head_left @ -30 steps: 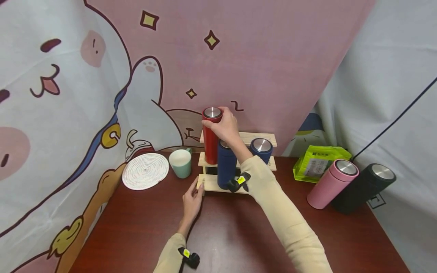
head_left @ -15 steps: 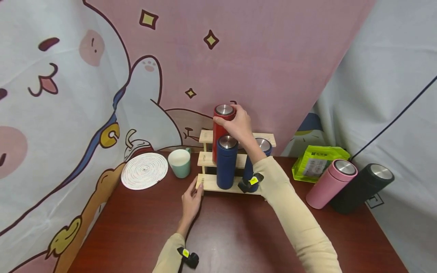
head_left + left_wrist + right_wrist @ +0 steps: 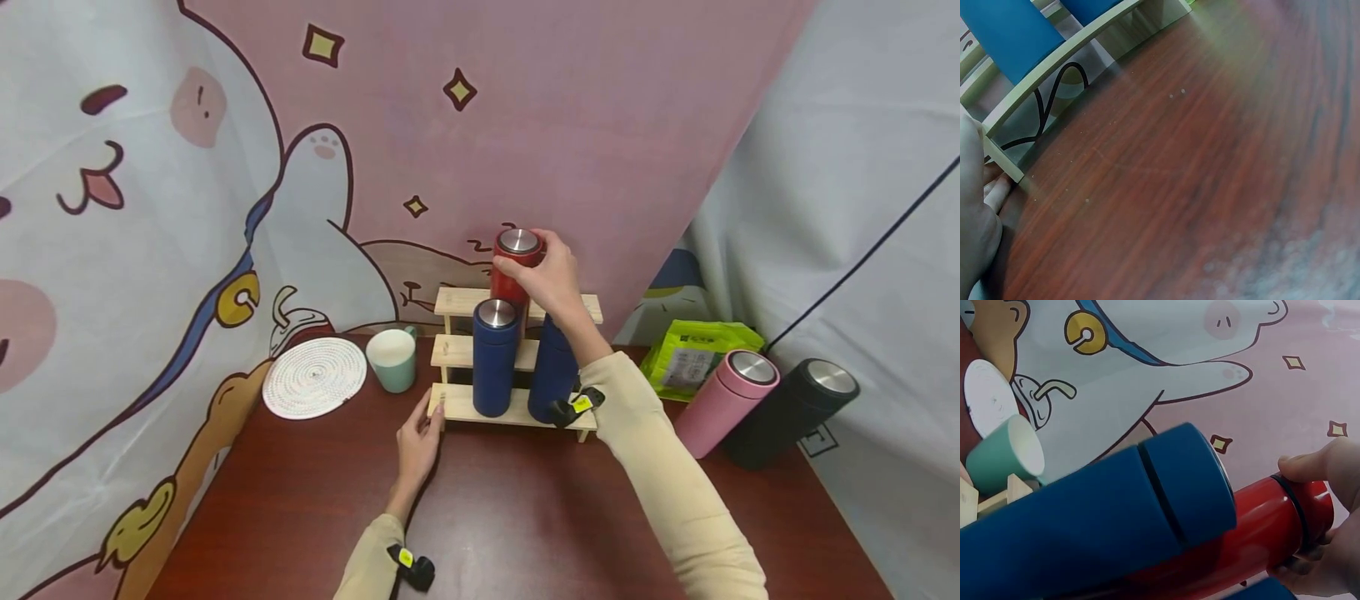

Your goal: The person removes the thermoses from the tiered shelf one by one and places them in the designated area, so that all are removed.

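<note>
My right hand (image 3: 556, 273) grips a red thermos (image 3: 509, 289) with a steel-topped lid, thumb and fingers around its upper part. The red thermos stands upright behind a blue thermos (image 3: 494, 367), which hides its lower part, so I cannot tell whether its base touches a shelf. A second blue thermos (image 3: 551, 371) is partly covered by my right forearm. Both blue ones stand on the lowest tier of a three-tier wooden rack (image 3: 460, 402). At the rack's front left corner, my left hand (image 3: 417, 447) holds the end of that tier; in the left wrist view its fingers curl behind the leg (image 3: 1004, 159).
Left of the rack are a mint-green mug (image 3: 394, 373) and a round white woven mat (image 3: 315, 377). To the right stand a pink thermos (image 3: 726, 406), a black thermos (image 3: 795, 412) and a green-yellow packet (image 3: 686, 354). A printed cloth hangs behind the dark red table (image 3: 480, 517).
The right hand has carried the red thermos rightward along the rack, from its left end to behind and between the blue ones. The left hand keeps its place at the corner.
</note>
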{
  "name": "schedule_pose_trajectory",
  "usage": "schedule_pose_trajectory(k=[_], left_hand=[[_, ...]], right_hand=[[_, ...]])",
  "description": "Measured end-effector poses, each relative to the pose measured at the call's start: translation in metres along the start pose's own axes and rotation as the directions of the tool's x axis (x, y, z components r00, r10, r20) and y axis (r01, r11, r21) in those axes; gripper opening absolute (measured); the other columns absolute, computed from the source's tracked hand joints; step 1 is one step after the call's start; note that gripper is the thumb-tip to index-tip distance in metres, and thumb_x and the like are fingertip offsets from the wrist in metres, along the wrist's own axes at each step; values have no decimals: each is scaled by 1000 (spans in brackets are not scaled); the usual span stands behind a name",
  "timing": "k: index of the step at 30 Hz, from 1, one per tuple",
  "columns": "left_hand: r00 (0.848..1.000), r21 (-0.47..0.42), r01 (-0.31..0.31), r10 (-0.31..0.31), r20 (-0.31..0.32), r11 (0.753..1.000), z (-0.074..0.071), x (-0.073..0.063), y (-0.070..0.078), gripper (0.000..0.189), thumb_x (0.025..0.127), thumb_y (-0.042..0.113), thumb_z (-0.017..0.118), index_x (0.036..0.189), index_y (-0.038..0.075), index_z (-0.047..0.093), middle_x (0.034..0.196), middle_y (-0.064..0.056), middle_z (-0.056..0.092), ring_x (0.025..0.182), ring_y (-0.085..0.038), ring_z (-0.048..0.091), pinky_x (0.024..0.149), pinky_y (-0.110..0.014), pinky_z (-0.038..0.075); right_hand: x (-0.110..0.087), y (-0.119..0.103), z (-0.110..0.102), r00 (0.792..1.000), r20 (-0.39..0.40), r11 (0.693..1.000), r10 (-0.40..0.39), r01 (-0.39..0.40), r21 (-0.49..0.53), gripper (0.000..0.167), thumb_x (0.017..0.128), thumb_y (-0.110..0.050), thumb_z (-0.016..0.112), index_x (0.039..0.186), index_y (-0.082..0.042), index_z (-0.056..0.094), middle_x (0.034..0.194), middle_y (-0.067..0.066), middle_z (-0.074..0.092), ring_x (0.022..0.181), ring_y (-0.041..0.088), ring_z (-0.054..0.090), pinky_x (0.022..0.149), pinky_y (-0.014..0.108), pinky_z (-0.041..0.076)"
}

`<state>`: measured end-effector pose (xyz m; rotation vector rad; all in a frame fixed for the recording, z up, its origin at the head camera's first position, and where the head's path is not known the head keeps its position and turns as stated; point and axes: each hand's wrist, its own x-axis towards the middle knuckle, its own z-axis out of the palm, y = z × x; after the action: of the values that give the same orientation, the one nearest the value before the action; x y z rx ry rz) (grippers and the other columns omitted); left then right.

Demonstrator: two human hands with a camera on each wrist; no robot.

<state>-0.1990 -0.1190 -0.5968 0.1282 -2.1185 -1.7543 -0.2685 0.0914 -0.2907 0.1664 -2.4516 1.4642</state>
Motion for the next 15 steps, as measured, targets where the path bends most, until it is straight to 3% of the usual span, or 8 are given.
schedule_pose_trajectory(k=[11, 15], left_hand=[[1000, 1, -19, 19, -17, 1000, 1, 1, -4, 43, 98, 23, 70, 140, 17, 63, 132, -12, 67, 108, -23, 70, 91, -38, 59], [999, 4, -21, 21, -33, 1000, 3, 1, -3, 43, 98, 17, 70, 140, 14, 63, 132, -16, 67, 108, -27, 69, 90, -38, 58]], right_hand=[[-5, 22, -20, 989, -127, 997, -75, 75, -8, 74, 85, -36, 80, 143, -3, 51, 131, 19, 64, 118, 32, 61, 99, 47, 54], [-7, 29, -28, 983, -156, 996, -94, 92, -19, 74, 85, -36, 80, 144, -3, 50, 130, 20, 65, 115, 32, 61, 97, 48, 55]])
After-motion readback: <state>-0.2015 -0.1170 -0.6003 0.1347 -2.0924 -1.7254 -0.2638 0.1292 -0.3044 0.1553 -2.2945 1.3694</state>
